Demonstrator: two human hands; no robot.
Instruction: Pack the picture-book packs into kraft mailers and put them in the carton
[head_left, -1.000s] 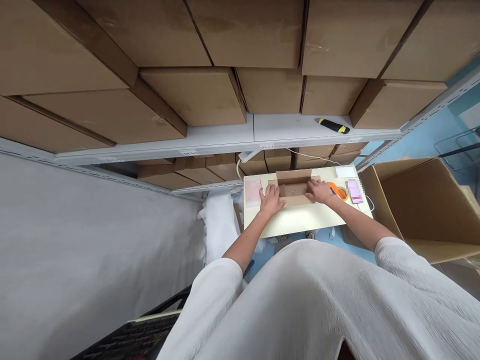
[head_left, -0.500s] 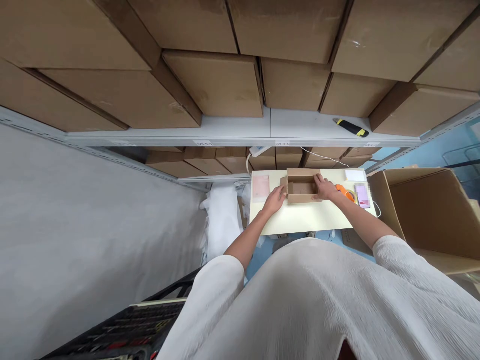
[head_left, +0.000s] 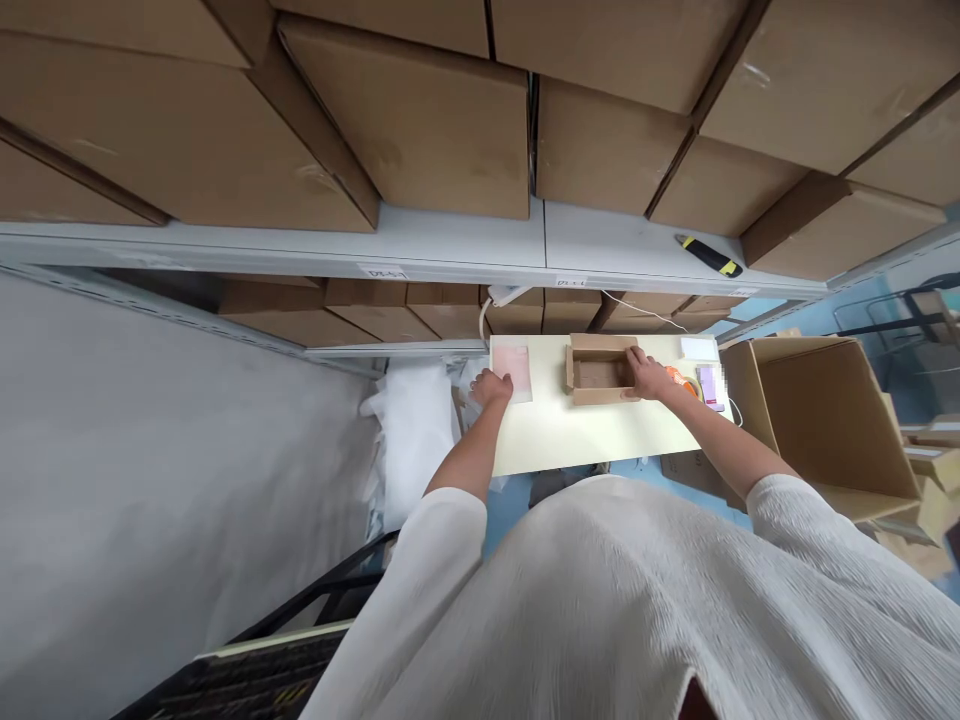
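Note:
A small open cardboard box (head_left: 600, 397) stands on the pale yellow table (head_left: 570, 440), its flaps up and its inside bare. My right hand (head_left: 647, 376) grips the right wall of this box, fingers over the edge and thumb low at the front. My left hand (head_left: 491, 387) is at the table's left edge, against a flat pinkish translucent packet (head_left: 516, 370). Its thumb lies over the packet's left side, apart from the fingers. Close to my right wrist sits an orange tape roll (head_left: 681, 381), partly hidden.
Beyond the tape lie a phone (head_left: 707, 385) and a white card (head_left: 699, 348). A large open carton (head_left: 832, 420) stands at the right. Above the table runs a shelf (head_left: 465, 235) with cartons and a utility knife (head_left: 709, 256). White packing material (head_left: 416, 430) is at the left.
My left hand has left the small box's left side and moved left to the pinkish packet. My right hand stays on the box. The view has shifted slightly.

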